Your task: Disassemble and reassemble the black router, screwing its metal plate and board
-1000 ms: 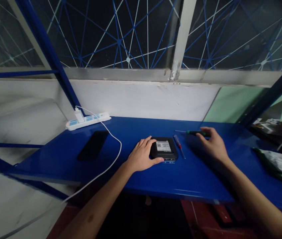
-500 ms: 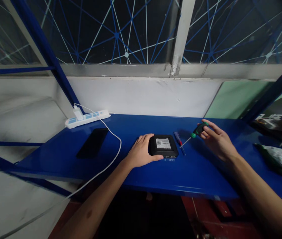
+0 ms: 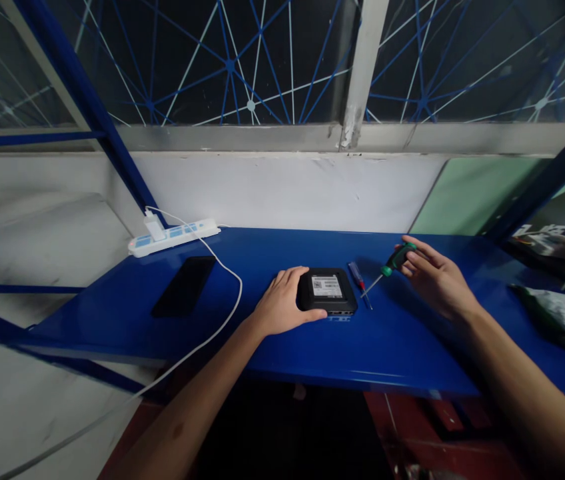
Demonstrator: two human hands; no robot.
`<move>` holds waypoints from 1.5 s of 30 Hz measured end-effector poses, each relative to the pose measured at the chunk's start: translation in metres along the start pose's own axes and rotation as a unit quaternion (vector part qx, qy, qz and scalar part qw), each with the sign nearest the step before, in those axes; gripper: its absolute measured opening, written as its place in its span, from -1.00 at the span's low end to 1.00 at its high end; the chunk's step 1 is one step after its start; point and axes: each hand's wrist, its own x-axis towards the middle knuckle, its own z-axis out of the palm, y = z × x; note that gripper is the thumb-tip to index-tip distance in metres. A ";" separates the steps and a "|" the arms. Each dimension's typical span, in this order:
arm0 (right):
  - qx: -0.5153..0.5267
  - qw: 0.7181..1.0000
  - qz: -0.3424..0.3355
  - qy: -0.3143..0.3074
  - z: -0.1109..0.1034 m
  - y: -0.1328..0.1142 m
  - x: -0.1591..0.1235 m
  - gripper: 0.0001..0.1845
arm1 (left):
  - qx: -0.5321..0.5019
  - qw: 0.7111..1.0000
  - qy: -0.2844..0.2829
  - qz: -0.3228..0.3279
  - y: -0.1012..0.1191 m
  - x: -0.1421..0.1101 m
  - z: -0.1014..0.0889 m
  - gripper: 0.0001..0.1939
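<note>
A small black box (image 3: 332,303) with a white printed label and ports along its near side lies on the blue table (image 3: 282,363). My left hand (image 3: 282,303) grips it from the left, fingers at the far edge and thumb along the near edge. Between the fingers of my right hand (image 3: 432,277) is a green and black screwdriver (image 3: 398,259), its shaft slanting down to the left, right of the box. Under that tip lies a second screwdriver (image 3: 356,273) with a purple handle and red collar.
Left of the box is a black phone (image 3: 184,287). Behind it, a white power strip (image 3: 175,238) carries a plugged-in charger, whose white cable (image 3: 236,303) runs across the table and off its front edge. A plastic bag (image 3: 562,320) lies far right. Blue posts (image 3: 87,113) frame the table.
Both hands, the box and the screwdrivers stay almost in place. The view has shifted very slightly.
</note>
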 end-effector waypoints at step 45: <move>-0.422 0.905 -0.046 -0.028 -0.068 -0.005 -0.108 -0.52 | -0.006 1.000 -0.022 -0.012 0.004 0.000 -0.005 0.23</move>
